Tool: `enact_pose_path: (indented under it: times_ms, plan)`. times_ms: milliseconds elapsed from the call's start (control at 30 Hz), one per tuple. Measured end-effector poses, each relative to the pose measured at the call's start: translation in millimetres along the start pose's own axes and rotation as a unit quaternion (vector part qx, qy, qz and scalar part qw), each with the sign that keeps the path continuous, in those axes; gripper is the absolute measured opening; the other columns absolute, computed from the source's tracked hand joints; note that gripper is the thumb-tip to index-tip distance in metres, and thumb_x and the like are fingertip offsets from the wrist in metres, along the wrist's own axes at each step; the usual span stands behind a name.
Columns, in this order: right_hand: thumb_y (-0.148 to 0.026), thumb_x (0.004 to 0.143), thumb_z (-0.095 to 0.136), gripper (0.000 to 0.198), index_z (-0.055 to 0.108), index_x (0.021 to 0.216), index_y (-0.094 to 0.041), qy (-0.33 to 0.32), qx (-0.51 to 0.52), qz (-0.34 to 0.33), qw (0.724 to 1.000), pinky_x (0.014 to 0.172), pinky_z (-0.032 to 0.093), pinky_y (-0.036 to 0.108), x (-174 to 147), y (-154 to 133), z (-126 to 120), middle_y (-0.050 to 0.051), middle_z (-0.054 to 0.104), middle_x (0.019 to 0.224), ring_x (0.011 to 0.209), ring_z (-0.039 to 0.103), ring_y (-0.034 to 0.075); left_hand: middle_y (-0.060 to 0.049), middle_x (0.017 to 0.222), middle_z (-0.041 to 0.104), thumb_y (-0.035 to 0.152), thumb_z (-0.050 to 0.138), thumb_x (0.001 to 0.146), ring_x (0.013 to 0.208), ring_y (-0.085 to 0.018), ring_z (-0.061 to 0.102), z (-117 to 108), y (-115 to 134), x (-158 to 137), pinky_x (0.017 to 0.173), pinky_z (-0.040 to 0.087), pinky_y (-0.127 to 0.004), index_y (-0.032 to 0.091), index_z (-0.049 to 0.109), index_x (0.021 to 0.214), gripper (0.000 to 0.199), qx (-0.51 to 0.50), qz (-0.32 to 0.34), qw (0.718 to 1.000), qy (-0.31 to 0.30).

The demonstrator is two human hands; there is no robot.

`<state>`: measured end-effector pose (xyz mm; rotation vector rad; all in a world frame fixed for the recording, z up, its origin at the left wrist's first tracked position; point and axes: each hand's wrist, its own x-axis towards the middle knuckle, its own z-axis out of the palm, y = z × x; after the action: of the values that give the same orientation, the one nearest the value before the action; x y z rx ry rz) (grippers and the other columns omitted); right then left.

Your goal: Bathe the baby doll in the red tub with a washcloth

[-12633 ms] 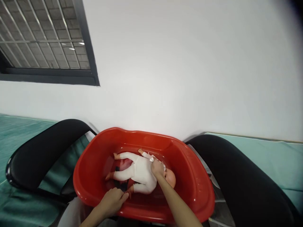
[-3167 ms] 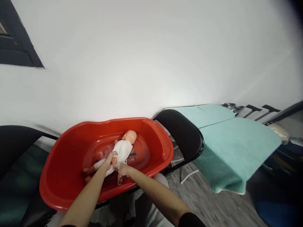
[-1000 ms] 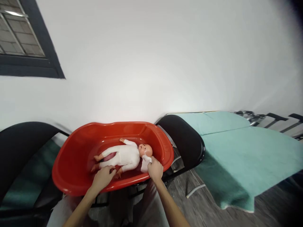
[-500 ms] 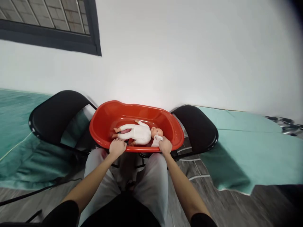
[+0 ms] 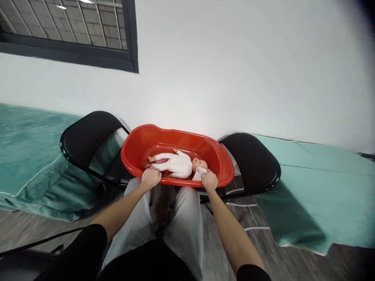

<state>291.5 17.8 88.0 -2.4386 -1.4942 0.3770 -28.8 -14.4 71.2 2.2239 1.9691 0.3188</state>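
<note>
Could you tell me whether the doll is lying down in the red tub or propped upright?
Lying down. The doll is stretched flat on its back along the floor of the red tub, face up, head right, legs left.

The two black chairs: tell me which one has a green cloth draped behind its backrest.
The left black chair: green cloth shows through the gap under its backrest. The right black chair is beside a lighter teal cloth instead.

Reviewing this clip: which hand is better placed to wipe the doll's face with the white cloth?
Probably the right hand. It rests on the red tub's near rim, gripping the white cloth right beside the doll's head. The left hand sits on the rim by the doll's legs, without a cloth.
</note>
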Motion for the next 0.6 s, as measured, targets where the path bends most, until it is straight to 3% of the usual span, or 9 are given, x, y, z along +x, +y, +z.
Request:
enact_pose_path:
  times_ms: [333, 533, 600]
  plan:
    - [-0.050, 0.100, 0.047, 0.048, 0.075, 0.125, -0.019, 0.015, 0.015, -0.003, 1.000, 0.096, 0.053, 0.040, -3, -3, -1, 0.021, 0.077, 0.114, 0.110, 0.073, 0.032, -0.021, 0.113, 0.074, 0.026, 0.047, 0.096, 0.114, -0.034, 0.068, 1, -3, 12, 0.099, 0.052, -0.043, 0.008, 0.079, 0.108, 0.038, 0.076, 0.015, 0.997, 0.018]
    - [-0.034, 0.097, 0.049, 0.041, 0.073, 0.128, -0.021, 0.015, 0.013, -0.006, 1.000, 0.095, 0.053, 0.040, -4, -4, -1, 0.019, 0.077, 0.112, 0.108, 0.073, 0.032, -0.020, 0.110, 0.074, 0.028, 0.043, 0.098, 0.108, -0.033, 0.069, 1, -4, 12, 0.093, 0.054, -0.042, 0.009, 0.079, 0.110, 0.042, 0.088, 0.009, 0.996, 0.019]
    - [-0.036, 0.098, 0.050, 0.042, 0.074, 0.128, -0.021, 0.017, 0.017, -0.004, 1.000, 0.095, 0.053, 0.040, -4, -4, -1, 0.019, 0.077, 0.112, 0.108, 0.073, 0.032, -0.020, 0.108, 0.074, 0.029, 0.043, 0.099, 0.106, -0.033, 0.070, 1, -4, 13, 0.091, 0.055, -0.042, 0.009, 0.079, 0.110, 0.043, 0.090, 0.008, 0.996, 0.017]
